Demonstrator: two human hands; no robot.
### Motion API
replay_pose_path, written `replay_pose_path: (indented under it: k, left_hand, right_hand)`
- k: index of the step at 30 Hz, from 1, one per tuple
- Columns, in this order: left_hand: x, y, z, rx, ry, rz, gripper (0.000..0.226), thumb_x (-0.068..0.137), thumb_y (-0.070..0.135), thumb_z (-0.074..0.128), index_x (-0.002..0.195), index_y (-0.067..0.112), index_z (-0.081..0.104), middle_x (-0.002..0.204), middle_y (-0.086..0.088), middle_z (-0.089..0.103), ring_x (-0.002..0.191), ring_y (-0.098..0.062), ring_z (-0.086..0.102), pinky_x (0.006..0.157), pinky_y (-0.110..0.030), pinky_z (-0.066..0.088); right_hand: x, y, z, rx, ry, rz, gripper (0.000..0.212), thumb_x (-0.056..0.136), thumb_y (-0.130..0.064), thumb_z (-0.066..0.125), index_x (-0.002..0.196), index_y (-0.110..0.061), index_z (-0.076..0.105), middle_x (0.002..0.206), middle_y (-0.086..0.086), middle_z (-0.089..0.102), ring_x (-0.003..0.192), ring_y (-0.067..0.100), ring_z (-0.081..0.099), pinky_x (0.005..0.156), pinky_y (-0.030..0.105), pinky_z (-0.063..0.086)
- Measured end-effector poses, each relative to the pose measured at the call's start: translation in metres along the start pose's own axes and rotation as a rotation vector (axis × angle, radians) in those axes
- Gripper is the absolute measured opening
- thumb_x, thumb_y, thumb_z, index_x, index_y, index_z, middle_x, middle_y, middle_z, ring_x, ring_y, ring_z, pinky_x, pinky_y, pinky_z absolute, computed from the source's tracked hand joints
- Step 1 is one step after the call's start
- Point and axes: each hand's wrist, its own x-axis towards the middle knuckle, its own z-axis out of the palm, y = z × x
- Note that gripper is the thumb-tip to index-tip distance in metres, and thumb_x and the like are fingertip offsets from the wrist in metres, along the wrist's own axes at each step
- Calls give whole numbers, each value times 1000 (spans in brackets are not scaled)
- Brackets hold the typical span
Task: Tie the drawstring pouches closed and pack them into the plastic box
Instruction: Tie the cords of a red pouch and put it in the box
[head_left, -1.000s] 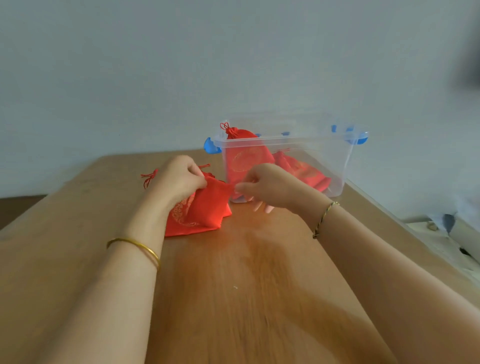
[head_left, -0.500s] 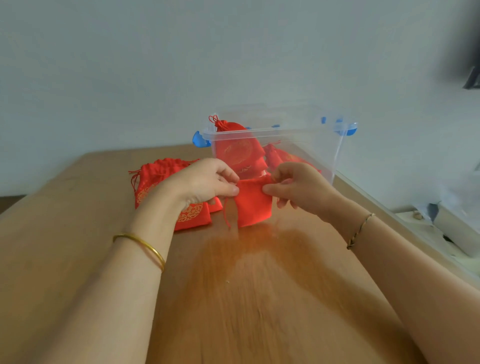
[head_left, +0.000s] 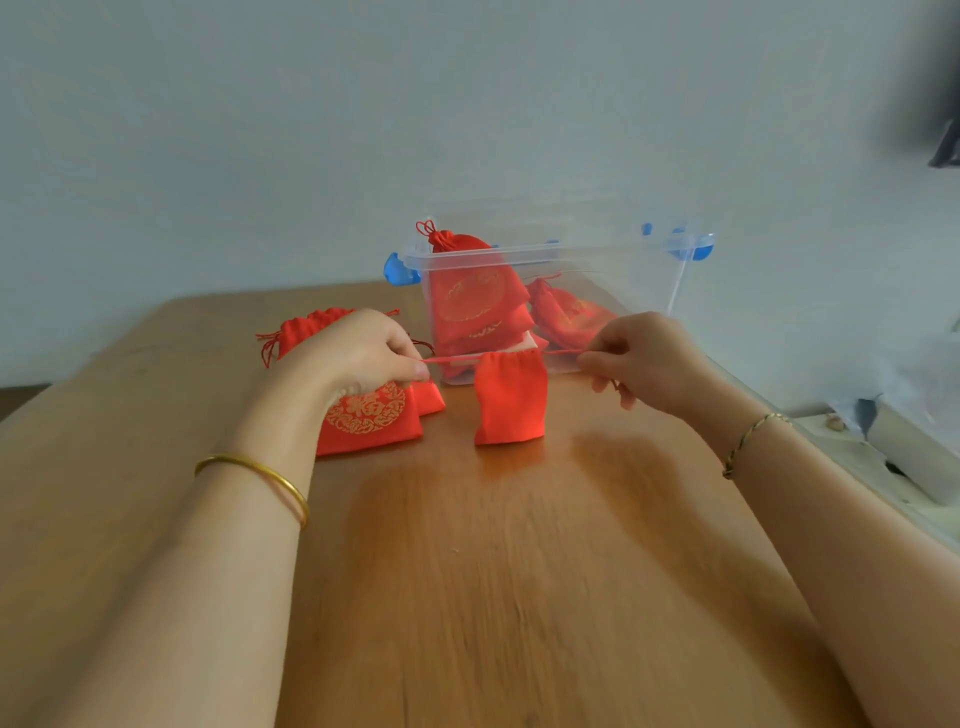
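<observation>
Fingers (head_left: 415, 370) of the left hand (head_left: 358, 353) pinched tight on one end of the drawstring (head_left: 449, 358), fingers of the right hand (head_left: 644, 358) pinched just as tight on the other end, near the middle of the frame. Pulled in opposite directions, cord stretched level between them, so the mouth of the plain red pouch (head_left: 511, 397) gathers up. Makes sense: equal pull from both sides keeps the pouch hanging square instead of twisting. Bottom edge looks like it's touching or barely above the wooden surface (head_left: 519, 597), hard to say which.

Mouth already puckered, so probably close to cinched, knot not yet made by the look of it.

Just left of centre, partly under the left hand, more red pouches (head_left: 369, 421) with gold embroidery lying on the surface, apparently queued up for the same treatment. Can't tell how many in that pile, at least two.

Behind the held pouch, upper centre of the frame, the clear plastic box (head_left: 545, 254) with blue latches, lid off, already holding several packed pouches (head_left: 467, 301), one standing tall at the left end with its tied top poking over the rim. Parked close behind the working spot, presumably so a finished pouch only needs a short reach forward. Plenty of room on the right side of the box.
</observation>
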Motion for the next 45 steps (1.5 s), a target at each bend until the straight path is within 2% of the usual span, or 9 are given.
replay_pose_path:
  k: [5,10,18,23,27,29,32,39,45]
  left_hand:
    - [0,-10,-8,-41,70,-41,12,82,22,68,79,10,73,78,2,67,79,-14,57,68,-24,41]
    - [-1,-11,-10,-147,153,-46,15,85,17,64,84,4,72,71,2,62,63,-11,49,57,-24,36]
    - [3,-17,-11,-412,157,-160,28,93,26,52,73,10,63,65,1,48,54,-10,34,40,-18,26]
    - [5,-23,-13,-520,243,-234,31,93,18,45,62,13,47,54,0,36,36,-6,23,33,-14,17]
    - [6,-10,-13,-721,311,-180,32,90,17,44,58,17,43,42,7,54,44,-8,42,39,-16,30]
    - [3,2,-15,-952,220,-29,36,94,22,43,59,18,42,63,5,69,64,-10,61,54,-20,40]
    - [-2,22,-12,-1181,13,194,36,98,27,38,64,18,45,82,-2,73,84,-16,68,67,-24,47]
    - [-12,51,8,-861,-127,270,13,91,10,52,92,8,64,72,-2,56,58,-9,50,58,-20,46]
    - [-15,59,21,-644,-90,278,8,80,14,65,72,13,66,46,6,48,46,-8,42,52,-26,33]
  right_hand:
    - [-1,2,-6,-82,36,17,29,87,-26,57,67,-5,63,64,5,68,42,14,48,55,29,46]
    - [-4,-2,-10,60,42,93,34,89,-29,55,71,-1,60,58,4,61,45,13,46,50,24,40]
    - [1,5,-11,1093,-252,578,31,94,-26,49,67,-15,61,52,-3,57,39,5,47,36,12,33]
    - [2,7,-9,1371,-105,810,29,92,-18,46,63,-17,48,40,-6,48,29,2,38,33,9,24]
    - [3,-1,-4,1180,36,674,28,92,-18,45,65,-17,51,39,-6,48,29,3,39,33,9,28]
    - [2,-10,-7,1103,126,530,27,92,-19,48,66,-16,54,45,-4,51,34,6,41,36,12,31]
    - [-2,-30,-12,1000,199,276,29,92,-20,49,65,-15,56,54,0,51,44,9,40,46,20,32]
    - [-16,-62,-14,845,216,-103,33,94,-16,49,63,-16,59,61,-8,56,54,1,46,53,13,38]
    - [-18,-65,-10,783,157,-202,31,96,-20,46,70,-19,63,67,-12,60,66,1,51,62,13,40]
